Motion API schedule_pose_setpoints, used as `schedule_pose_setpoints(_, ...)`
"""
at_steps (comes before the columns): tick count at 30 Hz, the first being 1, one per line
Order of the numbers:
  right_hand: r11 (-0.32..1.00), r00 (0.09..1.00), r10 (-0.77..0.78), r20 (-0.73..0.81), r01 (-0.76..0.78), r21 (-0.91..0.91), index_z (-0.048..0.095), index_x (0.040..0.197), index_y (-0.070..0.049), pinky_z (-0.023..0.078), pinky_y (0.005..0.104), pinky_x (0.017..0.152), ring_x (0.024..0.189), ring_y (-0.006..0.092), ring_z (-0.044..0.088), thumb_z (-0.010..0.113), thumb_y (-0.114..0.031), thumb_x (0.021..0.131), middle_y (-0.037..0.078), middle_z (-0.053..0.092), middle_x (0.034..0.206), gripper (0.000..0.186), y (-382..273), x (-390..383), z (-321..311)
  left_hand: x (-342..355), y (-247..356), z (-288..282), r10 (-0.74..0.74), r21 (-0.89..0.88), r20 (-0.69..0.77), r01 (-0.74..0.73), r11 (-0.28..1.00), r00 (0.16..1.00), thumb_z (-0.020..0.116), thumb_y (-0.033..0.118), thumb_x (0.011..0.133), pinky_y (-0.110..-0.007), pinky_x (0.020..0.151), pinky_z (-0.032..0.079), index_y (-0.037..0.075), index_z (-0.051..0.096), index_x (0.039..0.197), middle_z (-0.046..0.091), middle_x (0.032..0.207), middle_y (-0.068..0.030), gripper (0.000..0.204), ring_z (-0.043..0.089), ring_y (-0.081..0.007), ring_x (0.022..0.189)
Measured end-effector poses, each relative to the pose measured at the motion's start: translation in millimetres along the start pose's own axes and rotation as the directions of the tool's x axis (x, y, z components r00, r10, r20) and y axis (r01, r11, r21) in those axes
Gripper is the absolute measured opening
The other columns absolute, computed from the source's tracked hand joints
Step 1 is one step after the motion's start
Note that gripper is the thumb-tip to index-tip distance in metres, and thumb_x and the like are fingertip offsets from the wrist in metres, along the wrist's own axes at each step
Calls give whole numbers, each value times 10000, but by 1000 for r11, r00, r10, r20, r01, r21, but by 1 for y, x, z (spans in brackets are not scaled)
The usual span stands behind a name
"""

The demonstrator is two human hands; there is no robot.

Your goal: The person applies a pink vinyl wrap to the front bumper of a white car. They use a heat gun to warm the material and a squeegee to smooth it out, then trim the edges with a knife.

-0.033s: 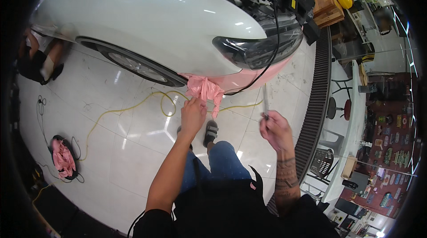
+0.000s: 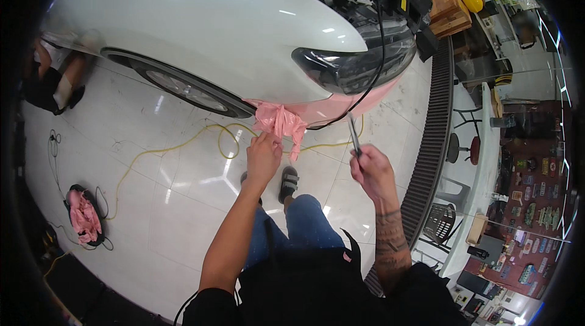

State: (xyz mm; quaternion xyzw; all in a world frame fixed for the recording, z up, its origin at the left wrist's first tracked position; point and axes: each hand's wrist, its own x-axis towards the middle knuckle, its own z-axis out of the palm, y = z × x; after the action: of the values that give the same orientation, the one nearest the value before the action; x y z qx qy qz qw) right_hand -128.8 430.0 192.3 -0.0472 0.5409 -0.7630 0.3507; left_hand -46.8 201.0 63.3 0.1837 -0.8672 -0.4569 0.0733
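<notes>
"Where's the left hand (image 2: 264,160)?"
"Just left of the frame's centre, fingers pointing up and pinched together, back of the hand toward the camera."
"And its arm?"
"The left forearm (image 2: 234,228) is bare and slants up and rightward from the lower edge."
"The right hand (image 2: 374,173)?"
"Right of centre, slightly lower, fingers curled in, a little blurred."
"That arm?"
"The right forearm (image 2: 392,234) rises almost upright at lower right, marked with dark tattoo bands. The hands are well apart."
</notes>
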Motion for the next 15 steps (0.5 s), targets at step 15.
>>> schedule_pose_setpoints(15,358,793,-608,45,325,-875,598,824,14,399,213,492,549,62,486,645,-27,831,30,556,602,63,17,113,1,-102,-48,58,-206,-323,-281,110,940,937,566,79,839,-378,803,432,-4,555,1078,554,1010,-162,253,536,-310,932)
